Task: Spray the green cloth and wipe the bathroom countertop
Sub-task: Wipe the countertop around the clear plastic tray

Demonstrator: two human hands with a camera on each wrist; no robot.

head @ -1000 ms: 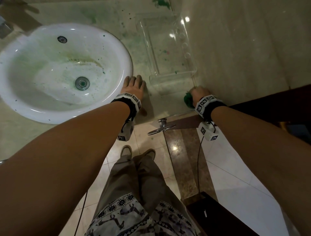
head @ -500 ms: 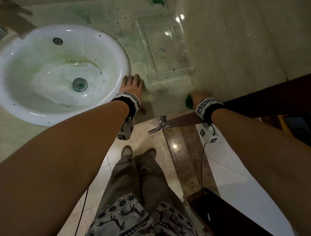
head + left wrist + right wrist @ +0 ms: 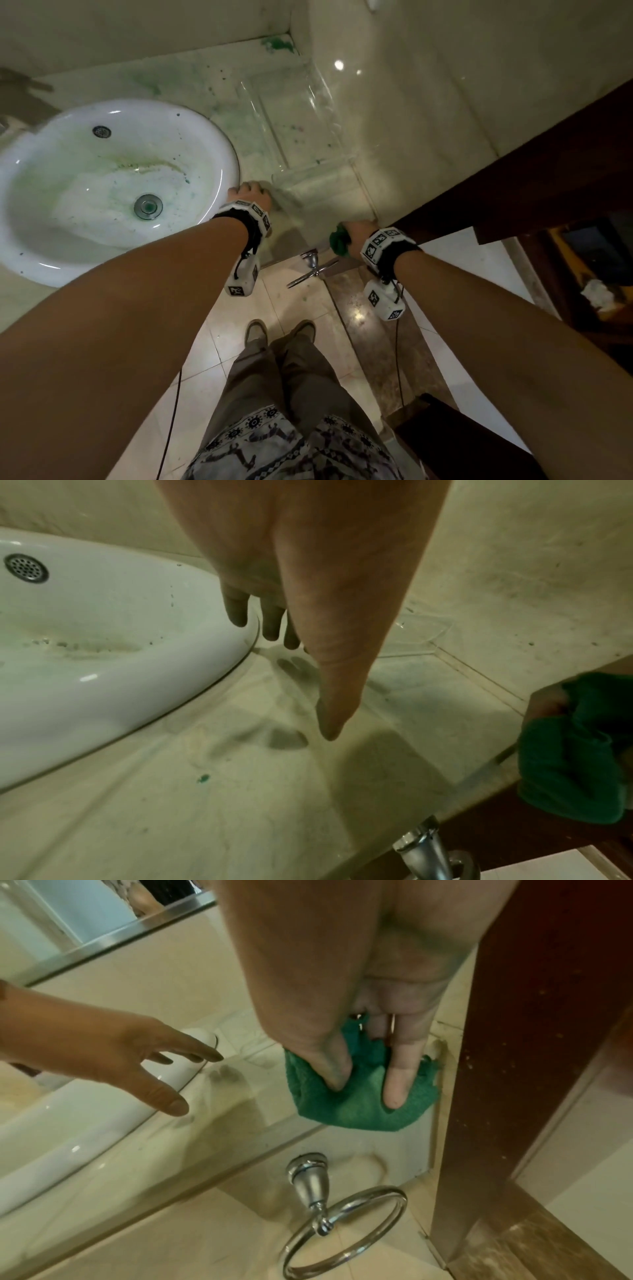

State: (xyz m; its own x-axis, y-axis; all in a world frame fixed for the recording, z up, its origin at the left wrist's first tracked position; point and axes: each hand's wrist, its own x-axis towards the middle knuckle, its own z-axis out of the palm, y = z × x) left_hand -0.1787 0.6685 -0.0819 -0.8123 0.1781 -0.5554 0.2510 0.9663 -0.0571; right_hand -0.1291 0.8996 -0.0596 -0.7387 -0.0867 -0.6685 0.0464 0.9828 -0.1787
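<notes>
My right hand grips the bunched green cloth at the front right corner of the pale stone countertop, beside the dark door frame. In the right wrist view thumb and fingers dig into the cloth, which sits on the countertop edge. My left hand is open with spread fingers, next to the white sink rim. The left wrist view shows its fingertips just above the countertop, shadows beneath them, and the cloth at far right.
A clear plastic tray lies on the countertop behind both hands, against the right wall. A chrome towel ring hangs below the front edge. The dark wooden door frame is close on the right. Green stains mark the sink and back corner.
The left hand lay flat on the countertop before; its fingers now hover just off it. The right hand stays at the front right corner with the cloth. The head view has tilted up.
</notes>
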